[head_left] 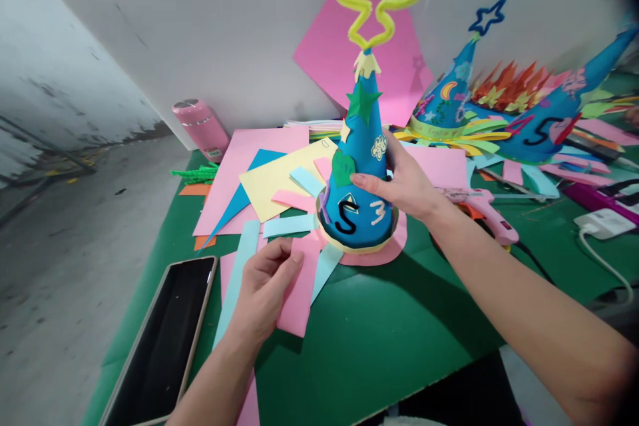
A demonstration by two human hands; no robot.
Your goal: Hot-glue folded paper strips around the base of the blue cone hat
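Note:
My right hand (407, 180) is wrapped round a blue paper cone hat (368, 146), which stands upright near the middle of the table. The hat bears a green star (363, 104), a black "S", a pale "3" and a yellow pipe-cleaner shape (382, 16) on its tip. Pink and light blue strips fan out from its base on the left. Just in front of these, my left hand (269, 283) is closed, pinching a pink paper strip (299, 303) between thumb and fingers. The strip's far end lies against the hat's rim.
A phone (167, 339) lies at the left edge of the green table (399, 339). Paper sheets (272, 180) and a pink bottle (202, 126) are behind it. To the right are a pink glue gun (492, 213), a white charger (602, 223) and other decorated hats (449, 103).

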